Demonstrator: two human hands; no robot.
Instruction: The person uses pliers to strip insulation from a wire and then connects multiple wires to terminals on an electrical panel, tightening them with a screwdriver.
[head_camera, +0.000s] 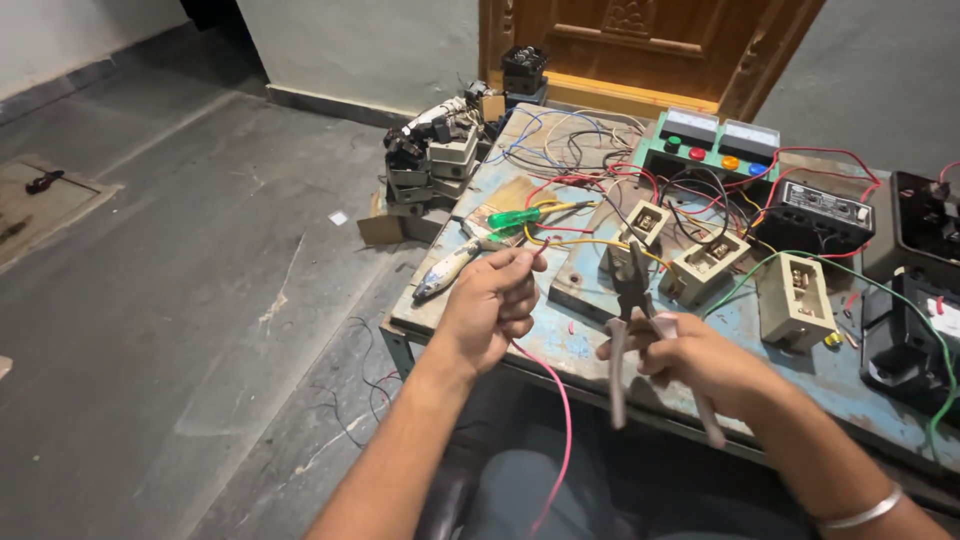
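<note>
**Head view: pliers and a red wire meet over a crowded electrician's bench**

Seated at a worn blue table (560, 345), a person holds a thin red wire (558, 400) pinched in the left hand (490, 305), fingers curled narrow around its upper end while the rest trails down towards the lap. The right hand (700, 360) grips a pair of pliers (632, 300) by the handles, fingers wrapped close, nose pointing up and away; whether the pliers' tips are parted is hard to tell. The wire end and the pliers' nose sit near each other but apart.

Beside the left hand lie a green-handled screwdriver (522, 216) and a white-handled tool (445, 270). Beyond the pliers stand three beige switch units (795, 300), tangled in coloured leads, with a green panel of push-buttons (712, 150) behind.

To handle this well, the wire's tip would best be kept short and steady beyond the fingertips, and the pliers closed gently so the fine strands inside are not nicked.
</note>
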